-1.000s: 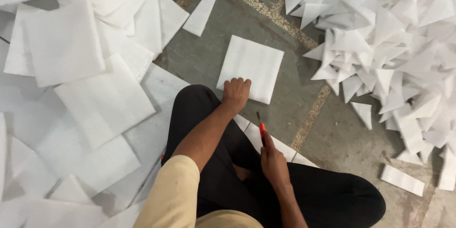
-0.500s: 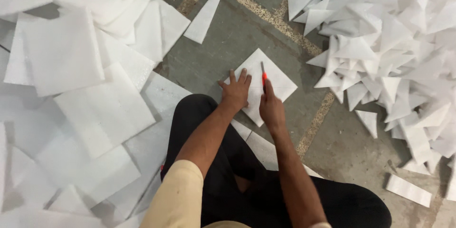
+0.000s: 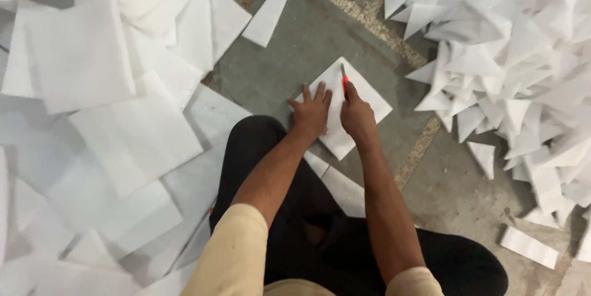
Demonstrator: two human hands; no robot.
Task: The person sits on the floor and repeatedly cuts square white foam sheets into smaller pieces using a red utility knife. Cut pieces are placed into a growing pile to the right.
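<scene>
While left hand (image 3: 312, 112) flattens white sheet (image 3: 369, 96), right hand (image 3: 357, 117) grips red cutter (image 3: 344, 80).

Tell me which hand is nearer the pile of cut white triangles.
Right. The right hand, holding a red cutter on the square white sheet, sits on the side toward the triangle pile. The left hand presses the sheet's far side.

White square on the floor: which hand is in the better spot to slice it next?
Probably the right hand: it grips the red-handled cutter, with the blade tip resting on the white square sheet. The left hand lies flat on the sheet, empty, pinning it down.
</scene>
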